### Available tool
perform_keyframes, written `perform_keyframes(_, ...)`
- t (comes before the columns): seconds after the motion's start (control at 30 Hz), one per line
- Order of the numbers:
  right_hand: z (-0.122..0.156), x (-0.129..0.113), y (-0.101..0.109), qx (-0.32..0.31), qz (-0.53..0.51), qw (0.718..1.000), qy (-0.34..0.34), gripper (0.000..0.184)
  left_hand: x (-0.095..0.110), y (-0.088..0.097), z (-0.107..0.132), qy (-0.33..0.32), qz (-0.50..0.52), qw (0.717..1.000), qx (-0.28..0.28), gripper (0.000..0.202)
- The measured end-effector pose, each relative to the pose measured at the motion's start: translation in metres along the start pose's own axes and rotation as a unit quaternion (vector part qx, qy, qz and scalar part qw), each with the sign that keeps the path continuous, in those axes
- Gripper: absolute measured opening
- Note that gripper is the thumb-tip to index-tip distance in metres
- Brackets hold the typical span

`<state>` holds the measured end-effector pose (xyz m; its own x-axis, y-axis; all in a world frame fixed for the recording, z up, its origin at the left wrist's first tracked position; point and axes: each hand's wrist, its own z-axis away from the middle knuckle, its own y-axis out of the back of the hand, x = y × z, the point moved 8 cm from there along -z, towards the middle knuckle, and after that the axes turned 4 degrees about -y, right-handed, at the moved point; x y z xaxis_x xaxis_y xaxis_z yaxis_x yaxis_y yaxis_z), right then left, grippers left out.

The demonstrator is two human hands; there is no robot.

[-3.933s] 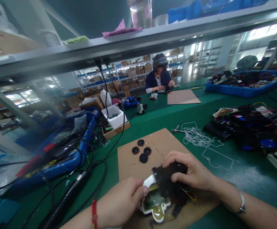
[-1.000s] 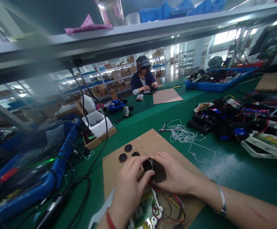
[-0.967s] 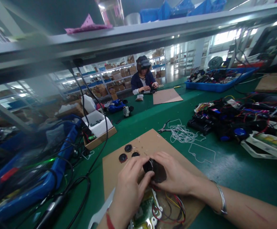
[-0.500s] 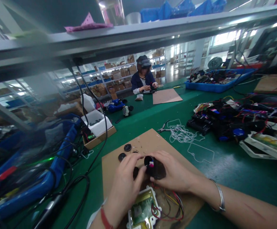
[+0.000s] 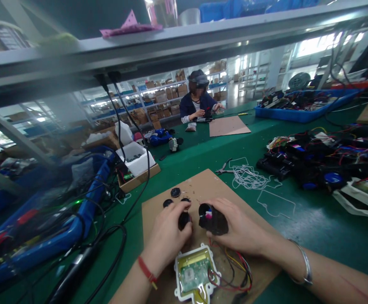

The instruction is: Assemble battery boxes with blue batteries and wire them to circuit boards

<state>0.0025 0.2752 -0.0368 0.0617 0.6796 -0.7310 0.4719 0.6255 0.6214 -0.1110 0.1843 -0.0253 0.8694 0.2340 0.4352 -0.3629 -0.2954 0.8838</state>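
1. While the left hand (image 5: 167,236) clenches over a small black disc (image 5: 184,221), its fingers hide much of the disc, so the disc's face cannot be made out.
2. Right hand (image 5: 239,228) grasps a black cup-shaped housing (image 5: 214,223), fingers wrapped over its back, its open round end turned toward the left hand.
3. Inside that opening shows a pink and white speck (image 5: 208,215), too small to identify; the rest of the interior is dark.
4. Both hands work over a brown cardboard sheet (image 5: 209,185) on a green worktop (image 5: 298,240); whether the housing touches the sheet cannot be told.
5. Just below the hands lies a circuit board (image 5: 193,272) in a white plastic frame (image 5: 176,270), its lower tip close to the bottom of the view. Red, yellow and black wires (image 5: 234,270) loop beside it on the sheet.
6. Three more black discs (image 5: 175,192) sit on the sheet, just above the left hand.
7. Beyond the sheet are pliers (image 5: 224,171) and a tangle of white wire (image 5: 249,179), with a heap of wired parts (image 5: 313,164) to the right.
8. Farther down the worktop, a seated co-worker (image 5: 199,95) has both hands at work, but what they hold is too small to tell.
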Motion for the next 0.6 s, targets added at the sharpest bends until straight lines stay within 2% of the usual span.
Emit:
perform_keyframes(0.07,0.001,0.001,-0.001,-0.002,0.003,1.0,-0.003,0.048,0.011,0.013,0.0,-0.028,0.112,0.992,0.046,0.035)
perform_keyframes(0.13,0.001,0.001,-0.001,-0.005,0.003,1.0,-0.003,0.046,0.022,0.023,0.003,-0.062,0.234,0.965,0.096,0.024)
perform_keyframes(0.2,0.0,0.001,-0.001,-0.003,-0.003,1.0,0.0,0.046,0.028,0.023,0.006,-0.078,0.28,0.948,0.129,0.011)
perform_keyframes(0.37,-0.002,-0.003,0.003,0.002,-0.021,1.0,-0.002,0.043,0.037,0.005,0.009,-0.091,0.149,0.978,0.112,0.011)
perform_keyframes(0.5,-0.001,-0.007,0.002,0.004,-0.025,0.999,0.021,0.047,0.039,0.009,0.011,-0.107,0.098,0.981,0.127,0.008)
perform_keyframes(0.6,0.001,-0.006,0.001,0.006,-0.025,0.999,0.035,0.047,0.039,0.01,0.011,-0.105,0.107,0.98,0.13,0.025)
